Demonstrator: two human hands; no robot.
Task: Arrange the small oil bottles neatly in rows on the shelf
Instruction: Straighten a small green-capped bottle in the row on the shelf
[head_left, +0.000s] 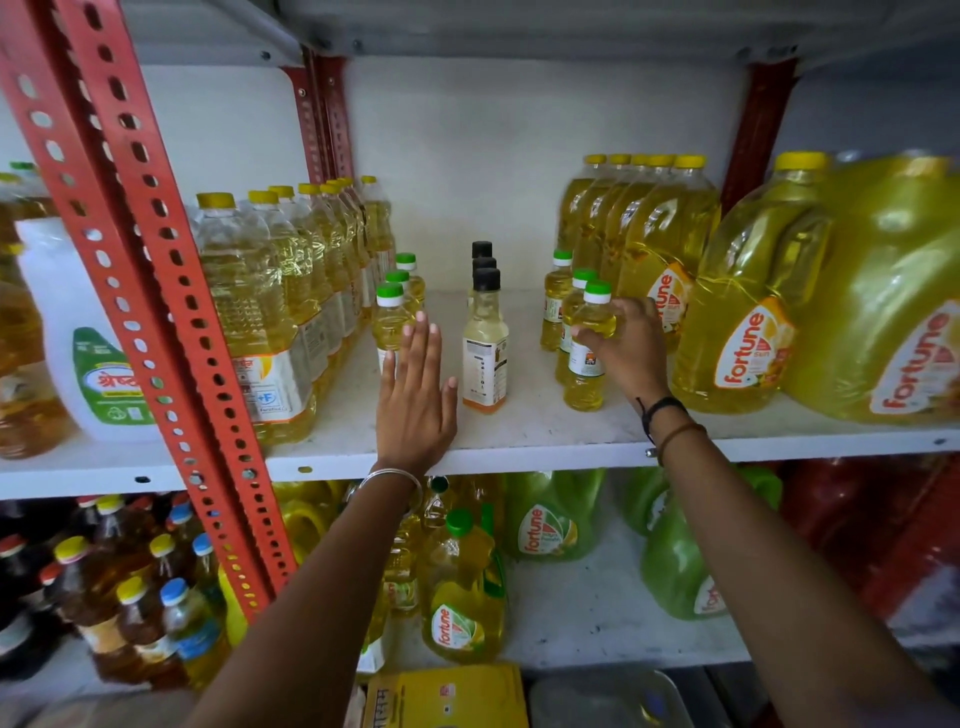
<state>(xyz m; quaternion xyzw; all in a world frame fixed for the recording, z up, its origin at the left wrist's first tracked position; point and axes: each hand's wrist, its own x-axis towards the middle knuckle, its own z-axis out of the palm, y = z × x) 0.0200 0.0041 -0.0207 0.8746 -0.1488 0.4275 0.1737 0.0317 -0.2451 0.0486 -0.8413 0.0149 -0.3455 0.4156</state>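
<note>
Small oil bottles stand on the white shelf (519, 436) in three front-to-back rows. The left row has green caps, and its front bottle (390, 325) is partly hidden behind my left hand (415, 395). That hand is flat and open, fingers straight, its fingertips beside the bottle. The middle row has black caps, led by a pale bottle (484, 353). The right row has green caps; my right hand (626, 348) is wrapped around its front bottle (589, 348), which stands upright on the shelf.
Tall yellow-capped oil bottles (270, 312) line the left side, and large Fortune jugs (737, 332) crowd the right. A red perforated upright (156, 270) crosses the left foreground. More bottles and green jugs (550, 519) fill the shelf below.
</note>
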